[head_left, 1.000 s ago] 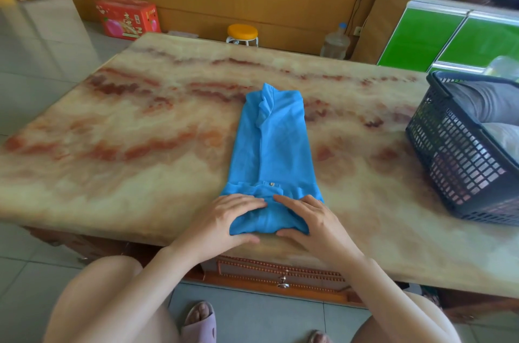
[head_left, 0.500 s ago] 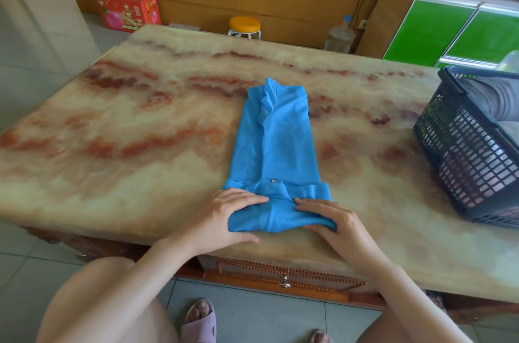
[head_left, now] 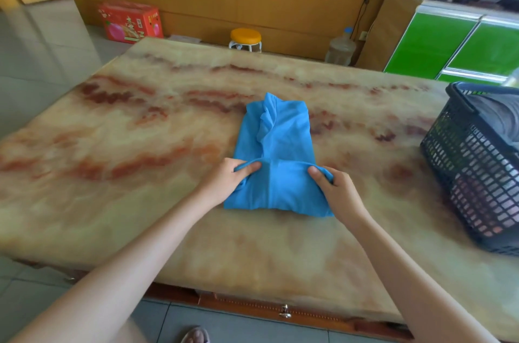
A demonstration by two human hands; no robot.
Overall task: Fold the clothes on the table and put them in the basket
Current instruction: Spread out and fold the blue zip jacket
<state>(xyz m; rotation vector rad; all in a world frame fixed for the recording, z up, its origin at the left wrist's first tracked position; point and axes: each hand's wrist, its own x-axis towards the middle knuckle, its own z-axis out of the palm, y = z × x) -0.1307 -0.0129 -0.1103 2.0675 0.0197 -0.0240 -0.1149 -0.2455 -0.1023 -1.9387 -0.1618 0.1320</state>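
Note:
A bright blue shirt (head_left: pixel 280 140) lies folded into a narrow strip in the middle of the marble table (head_left: pixel 140 146). Its near end is turned up and over toward the far end. My left hand (head_left: pixel 227 179) pinches the left corner of that folded edge, thumb on top. My right hand (head_left: pixel 337 188) pinches the right corner the same way. A dark plastic basket (head_left: pixel 471 174) stands at the table's right edge with grey folded clothes inside.
Beyond the table's far edge are a yellow-topped stool (head_left: pixel 245 39), a red carton (head_left: pixel 130 21) on the floor and a clear water jug (head_left: pixel 341 47). Green cabinets (head_left: pixel 449 47) stand at the back right. A drawer knob (head_left: pixel 285 311) shows under the near edge.
Both hands have taken hold of the shirt's near end and carried it away from me, over the rest of the shirt. Arms are stretched further across the table.

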